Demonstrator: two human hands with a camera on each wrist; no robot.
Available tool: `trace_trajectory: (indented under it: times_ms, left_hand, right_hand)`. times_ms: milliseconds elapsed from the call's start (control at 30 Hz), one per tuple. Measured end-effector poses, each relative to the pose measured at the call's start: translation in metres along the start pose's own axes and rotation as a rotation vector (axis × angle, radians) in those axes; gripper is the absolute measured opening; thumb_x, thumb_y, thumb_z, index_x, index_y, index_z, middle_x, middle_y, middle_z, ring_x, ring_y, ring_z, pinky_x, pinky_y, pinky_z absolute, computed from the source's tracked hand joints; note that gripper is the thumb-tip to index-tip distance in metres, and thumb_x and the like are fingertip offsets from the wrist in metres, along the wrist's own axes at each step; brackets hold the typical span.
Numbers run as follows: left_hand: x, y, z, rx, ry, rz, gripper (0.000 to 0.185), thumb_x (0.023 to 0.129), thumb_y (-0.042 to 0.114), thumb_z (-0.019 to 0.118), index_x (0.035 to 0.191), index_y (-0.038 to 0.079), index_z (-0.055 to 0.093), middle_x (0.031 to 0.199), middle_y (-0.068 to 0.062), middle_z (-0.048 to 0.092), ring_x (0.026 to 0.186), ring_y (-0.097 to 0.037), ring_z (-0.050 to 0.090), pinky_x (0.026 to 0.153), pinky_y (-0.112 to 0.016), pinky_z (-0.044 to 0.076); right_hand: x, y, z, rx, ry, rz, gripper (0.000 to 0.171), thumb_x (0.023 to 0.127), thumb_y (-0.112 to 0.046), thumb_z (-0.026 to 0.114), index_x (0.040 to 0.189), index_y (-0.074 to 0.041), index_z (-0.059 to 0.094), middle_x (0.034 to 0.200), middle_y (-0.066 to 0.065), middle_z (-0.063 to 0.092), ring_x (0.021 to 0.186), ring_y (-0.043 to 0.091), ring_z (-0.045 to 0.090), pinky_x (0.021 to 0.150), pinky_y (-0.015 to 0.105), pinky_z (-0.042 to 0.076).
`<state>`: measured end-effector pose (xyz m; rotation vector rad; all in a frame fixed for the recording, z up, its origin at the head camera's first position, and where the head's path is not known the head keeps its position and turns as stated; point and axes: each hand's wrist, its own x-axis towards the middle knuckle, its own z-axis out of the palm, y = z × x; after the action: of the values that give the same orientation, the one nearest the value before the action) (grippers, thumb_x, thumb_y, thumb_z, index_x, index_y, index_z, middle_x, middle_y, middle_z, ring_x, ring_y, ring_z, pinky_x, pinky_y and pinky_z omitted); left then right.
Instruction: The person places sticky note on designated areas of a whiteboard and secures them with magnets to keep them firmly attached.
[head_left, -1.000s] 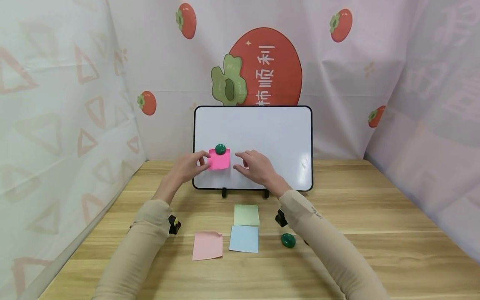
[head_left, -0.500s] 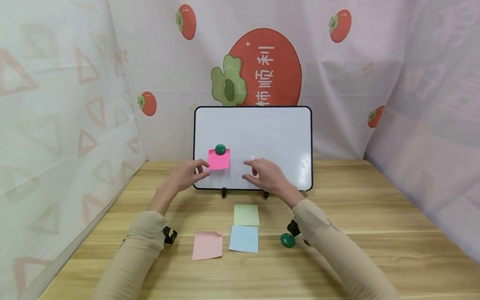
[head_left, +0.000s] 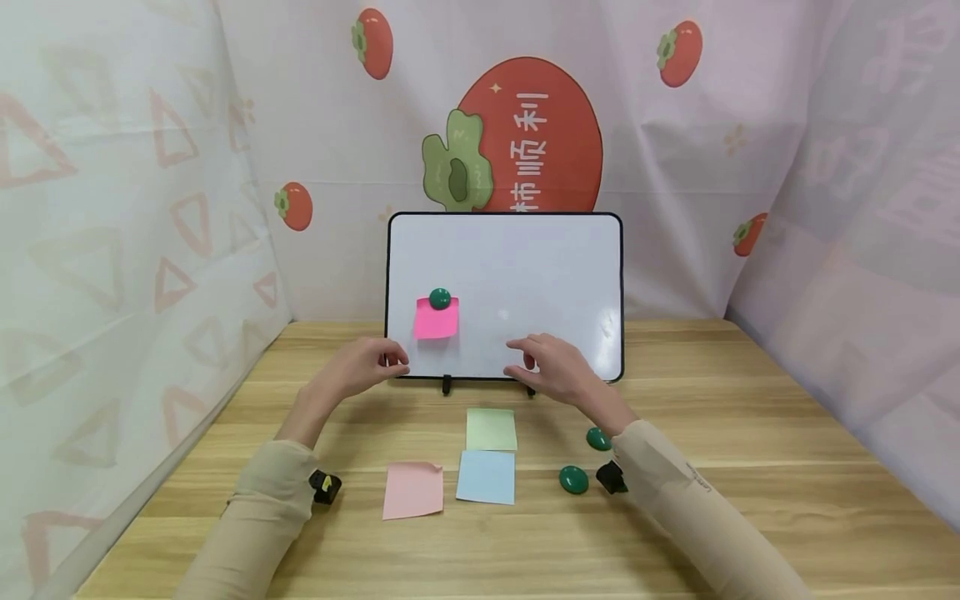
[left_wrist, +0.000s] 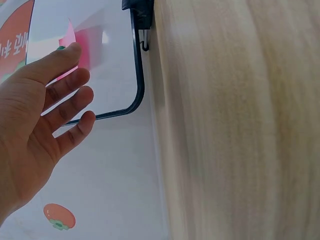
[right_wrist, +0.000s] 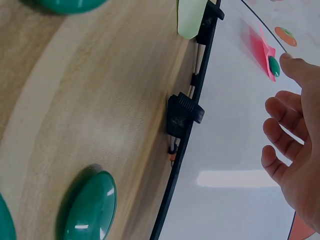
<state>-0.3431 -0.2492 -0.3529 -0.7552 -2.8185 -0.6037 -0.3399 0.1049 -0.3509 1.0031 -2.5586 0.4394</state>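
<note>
A bright pink sticky note [head_left: 435, 323] hangs on the lower left of the whiteboard [head_left: 555, 275], with a round green magnet [head_left: 439, 298] on its top edge. Left of and below the note, my left hand [head_left: 363, 367] is held before the board's lower corner, its fingers loosely bent around nothing. My right hand [head_left: 558, 371] hovers before the board's lower right part, thumb and forefinger apart. Both wrist views show bare fingers, the left hand [left_wrist: 45, 105] and the right hand [right_wrist: 300, 125] each apart from the note.
On the wooden table [head_left: 337, 550] lie a pale green note [head_left: 491, 429], a blue note [head_left: 486, 477] and a light pink note [head_left: 414, 490]. A green magnet [head_left: 573, 479] and another green magnet [head_left: 598, 438] lie near my right sleeve. Black feet [head_left: 447, 385] support the whiteboard.
Both hands have drawn back from the pink note, the left down and left, the right down and right. The note and magnet stay put. A second magnet has come into sight beside the right sleeve.
</note>
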Motion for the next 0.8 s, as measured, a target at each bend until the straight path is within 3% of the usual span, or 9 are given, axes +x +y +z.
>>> trace_trajectory:
  times_ms: [333, 800]
  left_hand:
    - [-0.011, 0.000, 0.003, -0.035, -0.036, -0.013, 0.006, 0.091, 0.022, 0.072, 0.094, 0.018, 0.075, 0.082, 0.007, 0.067, 0.076, -0.010, 0.057, 0.069, -0.028, 0.047]
    - [-0.024, 0.010, 0.003, 0.008, -0.111, 0.018, 0.005, 0.091, 0.027, 0.073, 0.094, 0.023, 0.074, 0.086, 0.012, 0.068, 0.077, -0.006, 0.057, 0.069, -0.027, 0.047]
  right_hand:
    - [-0.018, 0.001, -0.006, 0.002, -0.027, -0.001, 0.043, 0.092, -0.034, 0.071, 0.124, -0.007, 0.068, 0.075, -0.006, 0.056, 0.068, 0.009, 0.045, 0.060, 0.022, 0.040]
    - [-0.049, 0.002, -0.011, 0.071, -0.092, 0.056, 0.045, 0.092, -0.035, 0.071, 0.128, -0.009, 0.066, 0.077, -0.009, 0.055, 0.069, 0.007, 0.046, 0.060, 0.021, 0.040]
